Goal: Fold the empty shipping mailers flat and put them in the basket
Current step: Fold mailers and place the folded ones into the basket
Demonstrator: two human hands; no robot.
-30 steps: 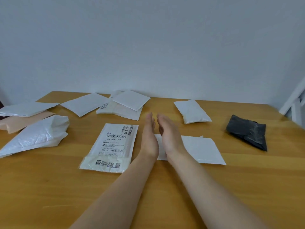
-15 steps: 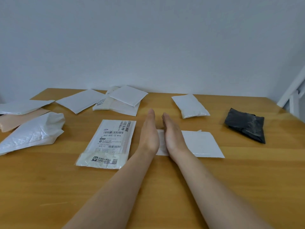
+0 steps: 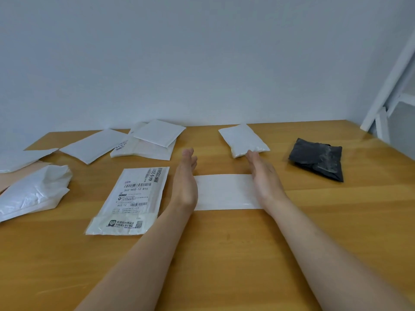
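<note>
Wooden desk (image 3: 224, 254) against a pale wall, mailers scattered all over it, and the flat white mailer (image 3: 224, 191) lies dead centre with its long axis running left to right. Left hand (image 3: 185, 182) sits over its left short end and right hand (image 3: 265, 178) over its right short end, fingers straight on both, neither grip closed on anything. Both hands are equally near, so the fold looks set to carry one end across to the other; no basket is in view.
</note>
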